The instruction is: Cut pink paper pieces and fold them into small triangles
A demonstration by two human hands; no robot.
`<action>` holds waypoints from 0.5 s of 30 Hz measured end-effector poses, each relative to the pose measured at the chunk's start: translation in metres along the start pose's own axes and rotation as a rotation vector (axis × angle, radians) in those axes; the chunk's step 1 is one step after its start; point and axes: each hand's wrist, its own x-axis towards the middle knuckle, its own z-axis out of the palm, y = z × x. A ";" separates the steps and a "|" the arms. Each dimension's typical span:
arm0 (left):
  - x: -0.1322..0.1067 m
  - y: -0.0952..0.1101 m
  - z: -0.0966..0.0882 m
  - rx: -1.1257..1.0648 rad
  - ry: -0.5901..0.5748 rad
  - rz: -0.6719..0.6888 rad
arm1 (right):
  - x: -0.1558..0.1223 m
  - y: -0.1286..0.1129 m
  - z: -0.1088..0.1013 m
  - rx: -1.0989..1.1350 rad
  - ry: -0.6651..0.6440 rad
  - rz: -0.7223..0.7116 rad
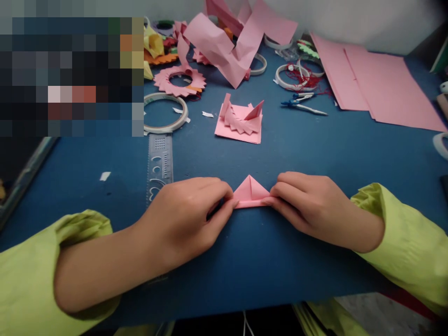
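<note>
A small folded pink paper piece with a triangular peak lies on the blue table near the front edge. My left hand pinches its left end with curled fingers. My right hand presses and pinches its right end. Both wrists rest on the table, with yellow-green sleeves pushed back.
A clear plastic ruler lies just left of my left hand. Behind are a stack of folded pink pieces, a tape ring, a pink paper wreath, crumpled pink strips, a compass and flat pink sheets.
</note>
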 end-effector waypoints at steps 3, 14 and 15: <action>-0.001 0.002 0.001 0.034 0.005 -0.004 | 0.000 -0.001 0.000 -0.038 -0.003 -0.007; -0.003 -0.003 0.004 0.171 0.091 0.210 | 0.000 -0.003 -0.001 -0.147 0.028 -0.013; -0.004 -0.004 0.004 0.202 0.104 0.284 | 0.000 -0.003 0.000 -0.144 0.027 -0.014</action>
